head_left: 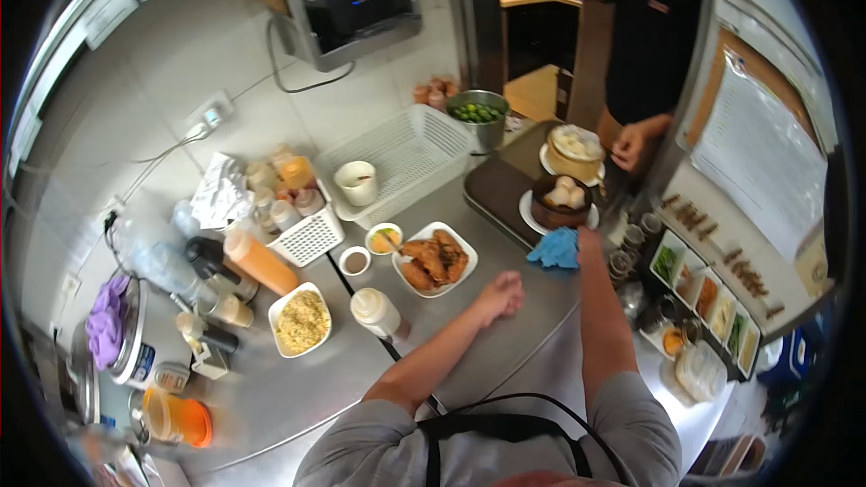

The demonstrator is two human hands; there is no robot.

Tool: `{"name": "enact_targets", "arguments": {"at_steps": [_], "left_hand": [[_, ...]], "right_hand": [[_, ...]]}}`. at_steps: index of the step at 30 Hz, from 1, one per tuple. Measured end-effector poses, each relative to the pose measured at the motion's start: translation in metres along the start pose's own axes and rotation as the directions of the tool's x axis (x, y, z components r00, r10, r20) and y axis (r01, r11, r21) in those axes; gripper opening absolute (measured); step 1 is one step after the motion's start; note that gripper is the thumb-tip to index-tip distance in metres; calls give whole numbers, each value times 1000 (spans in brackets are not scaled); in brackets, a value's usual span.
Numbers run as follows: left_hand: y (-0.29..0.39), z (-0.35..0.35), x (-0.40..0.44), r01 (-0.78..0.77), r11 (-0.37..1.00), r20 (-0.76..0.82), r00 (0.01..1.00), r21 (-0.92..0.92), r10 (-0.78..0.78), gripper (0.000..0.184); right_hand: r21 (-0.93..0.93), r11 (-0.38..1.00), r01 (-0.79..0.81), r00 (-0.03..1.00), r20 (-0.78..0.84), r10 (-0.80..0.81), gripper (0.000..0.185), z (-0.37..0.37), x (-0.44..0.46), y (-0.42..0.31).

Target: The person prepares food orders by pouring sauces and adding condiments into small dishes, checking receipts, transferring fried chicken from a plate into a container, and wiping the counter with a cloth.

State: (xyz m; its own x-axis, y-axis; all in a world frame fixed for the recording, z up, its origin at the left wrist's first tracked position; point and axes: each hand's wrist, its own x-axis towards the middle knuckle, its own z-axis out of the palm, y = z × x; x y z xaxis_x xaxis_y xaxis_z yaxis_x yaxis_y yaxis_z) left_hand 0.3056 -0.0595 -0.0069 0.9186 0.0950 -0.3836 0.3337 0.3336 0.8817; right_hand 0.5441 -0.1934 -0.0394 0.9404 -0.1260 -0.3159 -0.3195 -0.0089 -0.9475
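Observation:
My right hand (588,242) grips a crumpled blue cloth (555,249) at the near edge of a dark tray (498,189). Just beyond the cloth, a dark round steamer (550,213) with pale round buns (566,193) sits on a white plate (528,209). Behind it stands a lighter bamboo steamer (568,165) with white dumplings (577,141). My left hand (499,298) is over the steel counter (487,356), fingers curled, with nothing visible in it. Nearest to that hand is a white square bowl of fried chicken (436,260).
Across the tray, another person's hand (631,144) is beside the bamboo steamer. To the left are a squeeze bottle (376,311), a bowl of fried rice (302,320), sauce cups (355,261) and a white basket (307,237). Garnish containers (704,293) line the right.

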Motion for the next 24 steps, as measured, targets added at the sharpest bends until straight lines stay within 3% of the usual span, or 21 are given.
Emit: {"name": "enact_targets", "arguments": {"at_steps": [2,4,7,8,11,12,14,16,17,20,21,23,24], "left_hand": [[-15,-8,-44,-9,999,-114,994,-42,4,31],[-45,-26,-81,-130,990,-265,958,-55,111,33],[-77,-61,-138,-223,975,-506,842,-12,187,25],[-83,-72,-154,-260,965,-586,775,44,236,24],[-51,-91,-185,-453,801,-715,398,392,575,45],[-46,-104,-187,-408,736,-689,288,540,665,59],[-9,-105,-198,-214,749,-711,234,628,663,72],[19,-109,-195,-243,566,-520,231,788,822,75],[29,-111,-192,-257,461,-411,227,849,883,77],[45,-113,-180,-407,698,-524,464,590,714,78],[51,-117,-178,-475,677,-529,422,562,736,77],[61,-131,-172,-599,624,-543,343,502,767,76],[64,-153,-167,-543,557,-538,212,629,815,70]], "right_hand": [[-126,992,19,999,47,-13,57,1,-9,-15],[-267,962,62,994,101,-37,60,-5,-20,-23],[-336,938,83,991,131,-41,61,-11,-28,-19],[-398,885,244,969,57,-241,62,-7,-18,1],[-413,854,316,942,242,-231,57,-20,-78,-15],[-432,813,391,914,288,-287,52,-26,-131,-37],[-317,791,523,837,367,-406,48,-30,-117,22],[-312,508,803,595,367,-715,43,-31,-149,59],[-357,416,836,544,439,-715,40,-37,-171,65],[-358,197,913,375,544,-751,36,-49,-196,72],[-338,134,932,313,559,-768,35,-50,-198,73],[-345,175,922,347,540,-766,33,-49,-196,74],[-350,195,916,365,527,-768,33,-47,-194,74]]}}
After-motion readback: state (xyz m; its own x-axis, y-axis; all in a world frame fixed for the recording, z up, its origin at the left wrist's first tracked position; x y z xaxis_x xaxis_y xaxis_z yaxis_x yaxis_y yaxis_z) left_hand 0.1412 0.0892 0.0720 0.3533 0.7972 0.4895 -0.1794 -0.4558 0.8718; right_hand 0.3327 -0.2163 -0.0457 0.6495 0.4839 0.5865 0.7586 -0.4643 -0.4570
